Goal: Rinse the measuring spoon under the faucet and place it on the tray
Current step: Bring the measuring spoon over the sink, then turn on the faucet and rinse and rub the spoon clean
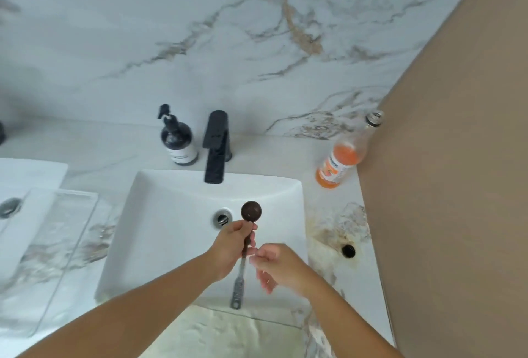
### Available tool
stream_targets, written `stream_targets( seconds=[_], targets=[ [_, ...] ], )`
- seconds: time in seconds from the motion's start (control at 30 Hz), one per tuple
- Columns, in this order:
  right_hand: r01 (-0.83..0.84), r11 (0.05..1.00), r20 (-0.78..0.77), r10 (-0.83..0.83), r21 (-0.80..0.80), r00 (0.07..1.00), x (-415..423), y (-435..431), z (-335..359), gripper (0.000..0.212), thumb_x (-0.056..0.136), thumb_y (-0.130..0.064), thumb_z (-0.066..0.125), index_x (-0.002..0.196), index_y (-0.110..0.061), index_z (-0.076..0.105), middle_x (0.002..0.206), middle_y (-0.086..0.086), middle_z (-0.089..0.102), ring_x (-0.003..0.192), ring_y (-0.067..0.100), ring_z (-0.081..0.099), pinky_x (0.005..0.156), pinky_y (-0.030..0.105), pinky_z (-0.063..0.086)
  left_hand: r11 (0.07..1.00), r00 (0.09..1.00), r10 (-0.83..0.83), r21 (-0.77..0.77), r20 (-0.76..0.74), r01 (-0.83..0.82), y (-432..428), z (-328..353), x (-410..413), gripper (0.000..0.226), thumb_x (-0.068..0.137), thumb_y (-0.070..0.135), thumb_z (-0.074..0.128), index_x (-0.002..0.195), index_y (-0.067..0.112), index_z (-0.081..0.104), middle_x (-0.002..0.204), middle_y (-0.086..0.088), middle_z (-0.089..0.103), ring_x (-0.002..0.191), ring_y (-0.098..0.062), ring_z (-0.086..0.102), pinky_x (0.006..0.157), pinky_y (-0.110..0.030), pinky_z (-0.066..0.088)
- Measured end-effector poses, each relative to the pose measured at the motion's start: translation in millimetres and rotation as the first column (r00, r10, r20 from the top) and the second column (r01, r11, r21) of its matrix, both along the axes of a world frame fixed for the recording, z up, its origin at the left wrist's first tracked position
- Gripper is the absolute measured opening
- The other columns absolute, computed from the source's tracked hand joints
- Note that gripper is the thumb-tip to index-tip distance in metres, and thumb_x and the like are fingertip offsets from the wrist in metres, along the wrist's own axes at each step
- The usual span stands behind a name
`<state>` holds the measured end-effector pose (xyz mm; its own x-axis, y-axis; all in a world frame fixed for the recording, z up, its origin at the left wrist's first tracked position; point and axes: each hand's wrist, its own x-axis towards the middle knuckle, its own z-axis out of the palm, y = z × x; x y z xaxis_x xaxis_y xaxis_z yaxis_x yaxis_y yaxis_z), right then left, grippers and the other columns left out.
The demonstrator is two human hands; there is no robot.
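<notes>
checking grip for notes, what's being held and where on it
The left hand pinches the measuring spoon on its handle, just below the bowl; the right hand holds nothing.

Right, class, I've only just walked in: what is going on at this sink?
A person stands at a white sink holding a measuring spoon over the basin. The left hand grips the handle just below the dark, dirty bowl, while the right hand is curled beside the handle, lower down. No water can be seen running from the black faucet, so rinsing seems not yet begun. A clear tray waits on the counter to the left.
</notes>
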<state>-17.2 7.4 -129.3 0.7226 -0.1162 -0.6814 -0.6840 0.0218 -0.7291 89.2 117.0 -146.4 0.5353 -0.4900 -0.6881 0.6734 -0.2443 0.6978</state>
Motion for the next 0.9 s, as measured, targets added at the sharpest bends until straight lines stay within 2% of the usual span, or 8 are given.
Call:
stream_targets(
  seconds=[0.07,0.13,0.27,0.4,0.57,0.7,0.8,0.9],
  targets=[
    [0.084,0.995,0.028,-0.083,-0.050,0.996,32.4,-4.2,21.8,0.012,0.093,-0.013,0.061,0.084,-0.005,0.060,0.067,0.011,0.062,0.048,0.021,0.055,0.045,0.029,0.048,0.999,0.997,0.037,0.036,0.064,-0.040,16.6,-1.8,10.4,0.019,0.101,0.012,0.045,0.088,0.005,0.058,0.067,-0.006,0.049,0.055,-0.018,0.049,0.050,-0.025,0.048],
    [0.245,0.969,0.122,-0.240,-0.021,0.963,69.7,-10.5,50.4,0.007,0.093,-0.008,0.058,0.090,-0.002,0.059,0.072,0.014,0.062,0.047,0.022,0.054,0.044,0.028,0.045,0.997,0.996,0.068,0.034,0.064,-0.070,31.5,-5.1,20.7,0.018,0.101,0.013,0.044,0.089,0.006,0.054,0.066,-0.006,0.047,0.048,-0.015,0.044,0.043,-0.022,0.038],
    [0.395,0.881,0.199,-0.450,0.262,0.871,136.1,-5.6,105.4,0.010,0.095,-0.009,0.057,0.102,-0.002,0.059,0.092,0.018,0.064,0.055,0.024,0.065,0.047,0.029,0.052,0.991,0.993,0.115,0.062,0.034,-0.117,50.8,-11.5,39.2,0.023,0.099,0.020,0.049,0.079,0.011,0.057,0.064,-0.002,0.047,0.045,-0.012,0.032,0.045,-0.023,0.023],
    [0.435,0.827,0.089,-0.493,0.355,0.865,171.7,13.2,126.0,0.032,0.094,-0.010,0.060,0.123,0.002,0.055,0.123,0.022,0.056,0.083,0.036,0.069,0.060,0.036,0.060,0.971,0.988,0.152,0.189,-0.015,-0.146,53.9,-15.6,53.2,0.039,0.093,0.044,0.053,0.067,0.016,0.049,0.054,0.003,0.039,0.041,-0.014,0.026,0.043,-0.022,0.019],
    [0.514,0.771,0.060,-0.574,0.375,0.817,184.3,16.5,135.6,0.025,0.090,-0.010,0.064,0.112,0.001,0.060,0.110,0.023,0.060,0.090,0.036,0.066,0.071,0.035,0.058,0.945,0.988,0.154,0.289,0.029,-0.156,45.3,-21.1,60.3,0.039,0.092,0.043,0.054,0.068,0.014,0.047,0.060,-0.002,0.035,0.042,-0.017,0.025,0.042,-0.020,0.020],
    [0.517,0.774,0.097,-0.584,0.366,0.806,193.0,6.0,154.1,0.039,0.082,-0.018,0.073,0.114,-0.001,0.060,0.117,0.024,0.059,0.082,0.033,0.071,0.073,0.036,0.060,0.960,0.994,0.109,0.263,-0.025,-0.098,33.7,-21.3,61.7,0.032,0.093,0.028,0.049,0.064,0.015,0.045,0.053,0.001,0.034,0.039,-0.015,0.021,0.043,-0.019,0.017],
    [0.475,0.799,0.102,-0.543,0.369,0.833,184.9,0.4,153.4,0.033,0.080,-0.023,0.073,0.107,-0.010,0.059,0.119,0.021,0.062,0.084,0.037,0.075,0.069,0.037,0.061,0.970,0.995,0.090,0.231,-0.051,-0.076,25.3,-20.9,63.2,0.033,0.093,0.024,0.045,0.061,0.015,0.043,0.053,0.001,0.035,0.038,-0.014,0.021,0.044,-0.021,0.016],
    [0.528,0.744,0.086,-0.608,0.409,0.790,159.6,-0.2,125.1,0.018,0.090,-0.022,0.064,0.105,-0.015,0.058,0.121,0.016,0.069,0.091,0.036,0.074,0.067,0.038,0.056,0.976,0.995,0.089,0.202,-0.054,-0.076,20.6,-20.5,63.7,0.042,0.096,0.035,0.042,0.059,0.015,0.039,0.056,-0.001,0.034,0.040,-0.015,0.022,0.045,-0.021,0.018]
  ],
)
